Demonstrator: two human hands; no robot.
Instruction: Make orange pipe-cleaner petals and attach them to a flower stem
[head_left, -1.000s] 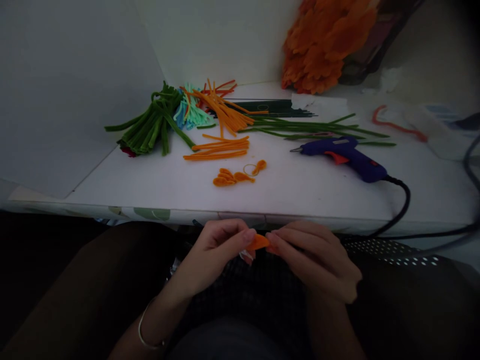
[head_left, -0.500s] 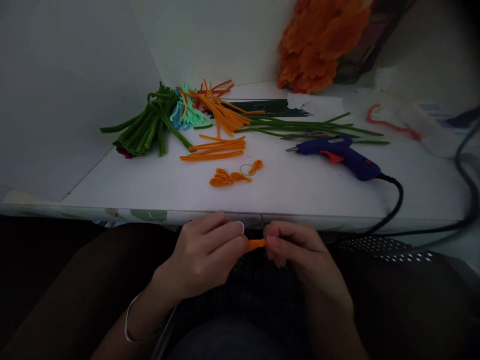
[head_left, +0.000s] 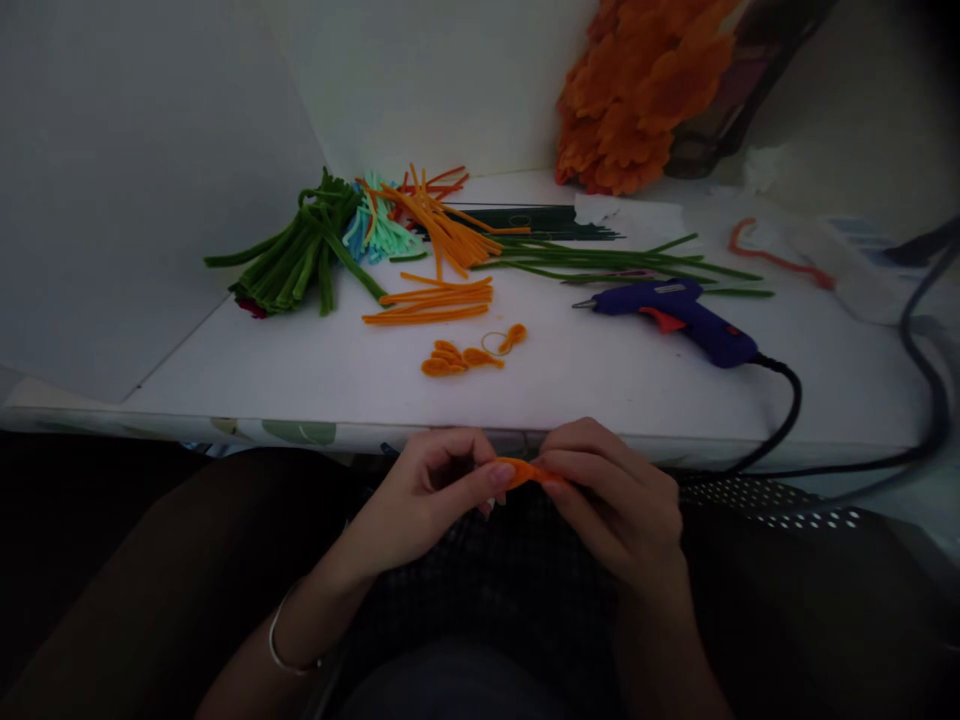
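Head cam, fingers first: left hand (head_left: 420,500) pinching one end of orange fuzzy piece (head_left: 521,470) between thumb and forefinger, right hand (head_left: 615,500) pinching other end, both closed on it. Piece hovering over lap, just below table edge (head_left: 300,432), not on table. Further out: small orange loops (head_left: 457,358), cut orange strips (head_left: 431,300), blue glue gun (head_left: 675,310) with cord (head_left: 787,400) hanging over edge. Risk imo: tips-only grip, so piece slipping out and vanishing into dark lap. Also wrist snagging cord, dragging gun off.
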